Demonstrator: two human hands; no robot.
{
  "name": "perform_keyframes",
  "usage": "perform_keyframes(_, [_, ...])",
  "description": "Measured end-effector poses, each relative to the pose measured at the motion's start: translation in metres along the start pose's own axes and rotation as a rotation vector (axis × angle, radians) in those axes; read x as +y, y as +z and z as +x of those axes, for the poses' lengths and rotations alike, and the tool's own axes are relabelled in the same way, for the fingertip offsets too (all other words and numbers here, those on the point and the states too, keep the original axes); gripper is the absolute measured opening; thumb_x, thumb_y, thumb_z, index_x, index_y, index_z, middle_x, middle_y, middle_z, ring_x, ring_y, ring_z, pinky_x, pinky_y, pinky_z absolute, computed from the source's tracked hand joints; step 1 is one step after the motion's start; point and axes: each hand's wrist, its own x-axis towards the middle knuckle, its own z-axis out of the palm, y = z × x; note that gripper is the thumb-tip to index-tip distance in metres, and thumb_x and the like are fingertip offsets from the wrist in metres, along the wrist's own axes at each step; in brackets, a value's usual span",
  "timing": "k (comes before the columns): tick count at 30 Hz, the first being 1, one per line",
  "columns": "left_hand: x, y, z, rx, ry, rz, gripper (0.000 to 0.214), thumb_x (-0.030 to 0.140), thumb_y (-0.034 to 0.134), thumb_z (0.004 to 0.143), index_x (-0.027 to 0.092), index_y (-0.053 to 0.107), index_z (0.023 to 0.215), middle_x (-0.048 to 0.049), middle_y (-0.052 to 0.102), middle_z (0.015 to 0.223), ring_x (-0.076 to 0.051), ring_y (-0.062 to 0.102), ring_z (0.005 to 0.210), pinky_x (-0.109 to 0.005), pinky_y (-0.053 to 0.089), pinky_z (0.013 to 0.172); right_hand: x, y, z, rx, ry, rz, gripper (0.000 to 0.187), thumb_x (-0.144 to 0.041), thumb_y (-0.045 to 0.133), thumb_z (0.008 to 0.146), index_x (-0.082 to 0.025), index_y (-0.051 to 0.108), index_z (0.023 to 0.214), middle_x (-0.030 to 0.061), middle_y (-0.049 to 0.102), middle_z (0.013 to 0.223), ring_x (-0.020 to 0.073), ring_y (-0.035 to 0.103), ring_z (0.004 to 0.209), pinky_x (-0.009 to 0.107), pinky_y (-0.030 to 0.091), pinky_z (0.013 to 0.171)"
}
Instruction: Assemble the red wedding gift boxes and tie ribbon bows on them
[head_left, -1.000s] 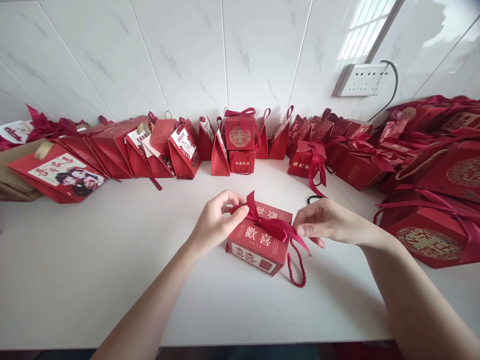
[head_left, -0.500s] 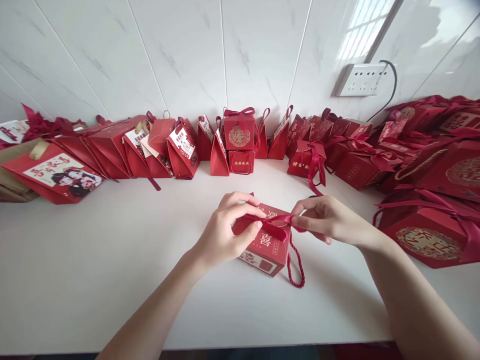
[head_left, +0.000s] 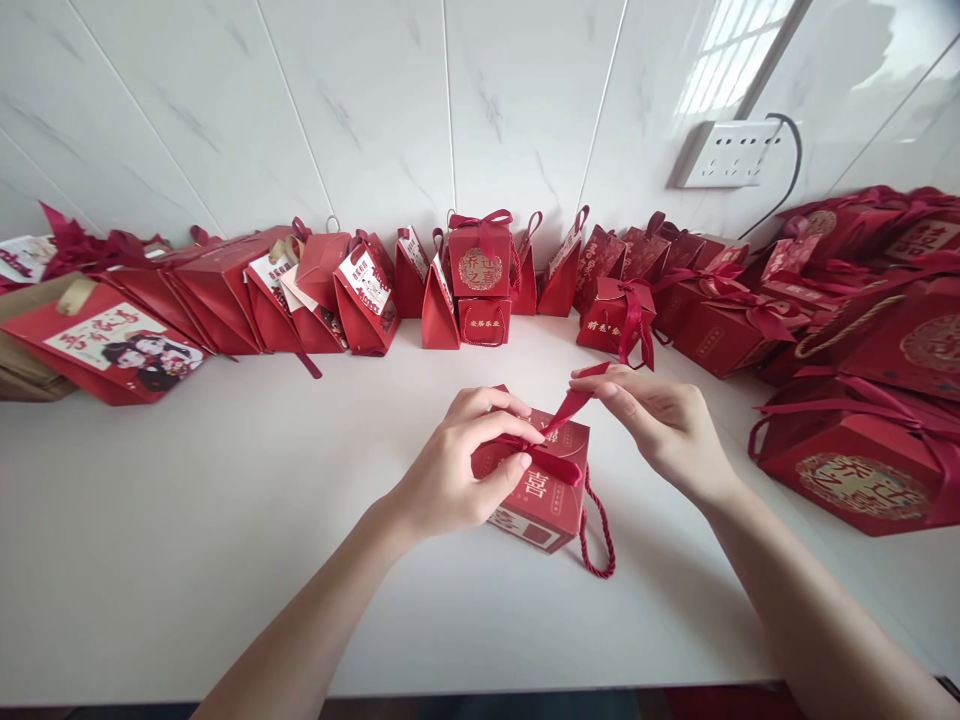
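A red gift box (head_left: 559,515) with pale lettering lies on the white table (head_left: 225,560) in front of me. Across its top runs a dark red ribbon (head_left: 556,466), gathered at a knot or loop in the middle. My left hand (head_left: 480,460) rests over the box's left part, thumb and fingers pinching the ribbon by that knot. Between the thumb and fingers of my right hand (head_left: 656,415) is one ribbon end, raised up and to the right above the box. A twisted red cord handle (head_left: 602,530) hangs from the box's right side onto the table.
Red gift boxes (head_left: 225,290) line the wall on the left. In the middle, a bow-tied box (head_left: 480,262) is stacked on a smaller one (head_left: 484,322). Larger ribboned boxes (head_left: 855,470) are piled at right. A socket strip (head_left: 731,155) with a cable is on the tiled wall.
My right hand has moved up and slightly away from the box, drawing the ribbon end upward. My left hand stays at the knot.
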Motion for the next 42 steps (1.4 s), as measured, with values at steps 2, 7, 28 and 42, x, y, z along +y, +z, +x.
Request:
perform_keyframes(2, [0.000,0.000,0.000,-0.009,-0.006,-0.012,0.016,0.018,0.056,0.082,0.022,0.064,0.096,-0.0063,0.057,0.110,-0.022,0.049,0.117,-0.038,0.043,0.102,0.000,0.004,0.002,0.002,0.100,0.040,0.032,-0.047,0.055,0.087,-0.021,0.073,0.082,0.0063,0.071,0.092,0.0222,0.063,0.094,0.032,0.048,0.082])
perform_keyframes(7, [-0.002,0.000,0.000,-0.045,0.007,-0.011,0.022,0.020,0.055,0.083,0.021,0.064,0.103,-0.0069,0.056,0.113,-0.022,0.047,0.120,-0.038,0.041,0.104,0.008,0.016,0.006,0.015,0.296,0.268,0.030,-0.049,0.070,0.072,-0.019,0.073,0.076,0.0053,0.071,0.089,0.0204,0.064,0.088,0.030,0.050,0.078])
perform_keyframes(28, [0.005,0.013,-0.001,0.045,-0.125,0.136,0.023,0.023,0.052,0.084,0.021,0.066,0.101,-0.0059,0.056,0.113,-0.022,0.046,0.115,-0.040,0.039,0.104,-0.012,-0.002,0.000,-0.272,0.315,0.036,0.056,-0.066,0.045,0.082,-0.017,0.051,0.056,-0.0030,0.040,0.041,0.0075,0.036,0.040,0.023,0.031,0.043])
perform_keyframes(42, [0.002,-0.003,0.005,0.249,-0.411,-0.021,0.025,0.045,0.047,0.084,0.021,0.052,0.089,-0.0038,0.055,0.090,-0.019,0.053,0.087,-0.033,0.043,0.078,-0.014,-0.003,-0.002,-0.524,0.526,0.199,0.035,-0.047,0.068,0.074,-0.018,0.051,0.067,-0.0052,0.052,0.035,0.0074,0.046,0.028,0.016,0.031,0.034])
